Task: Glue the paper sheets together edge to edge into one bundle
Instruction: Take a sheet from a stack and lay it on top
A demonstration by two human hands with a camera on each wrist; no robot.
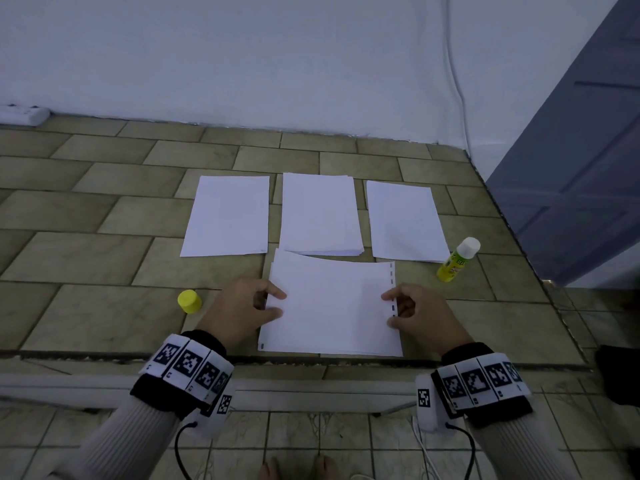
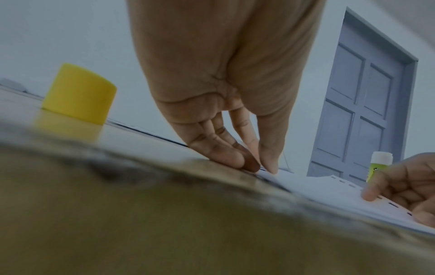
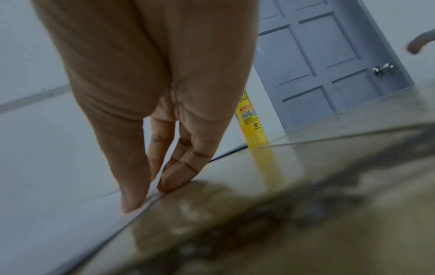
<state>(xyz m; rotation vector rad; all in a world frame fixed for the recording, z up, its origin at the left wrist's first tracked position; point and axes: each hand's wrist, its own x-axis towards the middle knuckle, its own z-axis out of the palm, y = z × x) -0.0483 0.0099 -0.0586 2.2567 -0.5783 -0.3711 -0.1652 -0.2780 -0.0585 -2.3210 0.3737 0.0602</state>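
Tiled in tan rectangles, the bench [image 1: 104, 258] runs back to a pale wall, with a grey panelled door [image 1: 581, 168] at the right. Near its front edge lies a bundle of paper sheets [image 1: 332, 306], turned crosswise, with a row of small dark marks along its right edge. The left hand [image 1: 242, 310] holds the bundle's left edge: its thumb lies on top of the paper and its fingers [image 2: 226, 154] curl down to the edge at the bench surface. The right hand [image 1: 419, 313] holds the right edge in the same way, thumb on the marked strip and fingers [image 3: 179, 173] curled down against the bench just beside the paper.

Behind the bundle three more lots of paper lie side by side: a left sheet [image 1: 228, 216], a middle stack [image 1: 320, 213] whose near edge the bundle overlaps, and a right sheet [image 1: 405, 220]. A yellow glue stick [image 1: 458, 260] stands uncapped, white tip up, at the right sheet's near corner. Its yellow cap [image 1: 189, 301] sits on the bench just left of the left hand.
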